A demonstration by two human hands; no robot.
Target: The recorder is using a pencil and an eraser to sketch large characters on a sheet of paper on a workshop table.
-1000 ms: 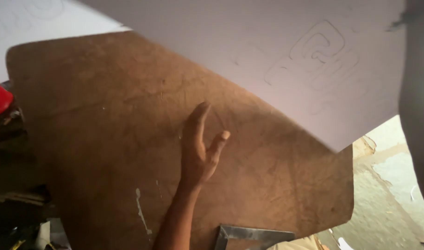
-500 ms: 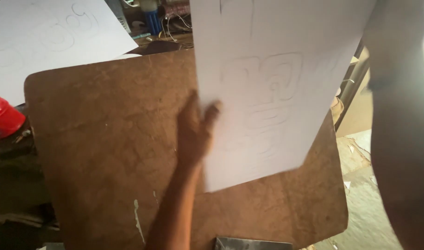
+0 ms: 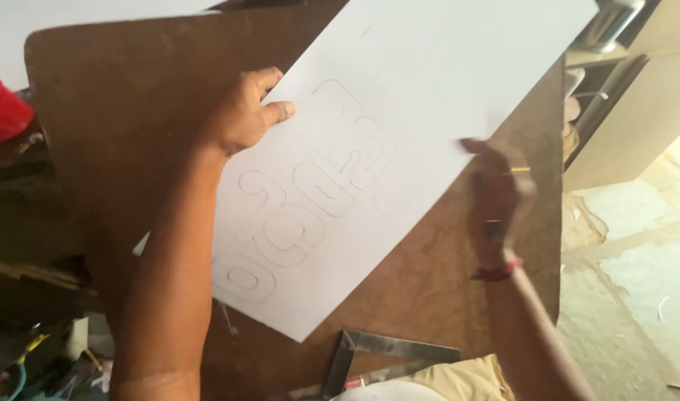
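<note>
Head view looks down on a worn brown wooden board [image 3: 117,96] that serves as the work surface, with a metal try square [image 3: 369,356] lying at its near edge and a heap of dark clutter [image 3: 28,327] to the near left. On the board lies a large white sheet [image 3: 399,148] with rounded outline shapes pencilled on it. The left hand [image 3: 243,111] grips the sheet's left edge, thumb on top and fingers curled under, forearm running up from the near edge. The right hand [image 3: 496,186] meets the sheet's right edge; it is blurred, a thin yellow pencil-like stick [image 3: 519,170] shows at its fingers, and whether it pinches the sheet I cannot tell. A red band sits on that wrist. Farther left, a red object [image 3: 2,111] pokes in at the board's edge; beyond, another white sheet [image 3: 72,11] covers the far left corner. To the right, a pale cracked floor [image 3: 637,245] and a beige cabinet [image 3: 637,111] close the room. Half a second earlier the sheet stood nearly upright in view with only the left hand at it; now it has swung down and turned, and the right hand has joined. Its long axis runs diagonally, from the near left corner up to the far right.
</note>
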